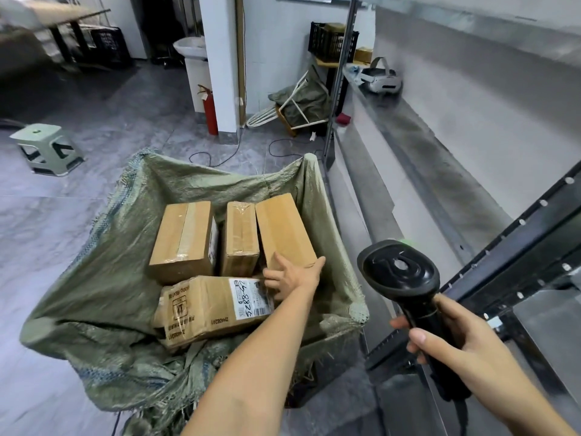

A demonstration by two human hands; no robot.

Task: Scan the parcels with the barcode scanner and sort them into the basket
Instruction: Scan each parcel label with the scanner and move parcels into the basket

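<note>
Holding barcode scanner (399, 272) by handle, my right hand (452, 335) wrapped firm. My left hand (292, 275) lay on near end of plain parcel (283, 228) inside sack-lined basket (94, 272); gripping or touching, could not tell. Four parcels (213, 303) in, clustered round that hand; none seen outside. Judged nearly done.

White label (250, 297) stuck on top of box (201, 309), just beside fingers of left hand (290, 275), on their left. Black marker figures written across label: "5288-6", then one more figure, unclear. Barcode and fine print on label too small to be read. Code "ZH408241" printed along box edge, below label, toward wrist. Similar code repeated at box corner farthest left of hand, creased. Framed mark and Chinese characters printed there, blurred.
</note>
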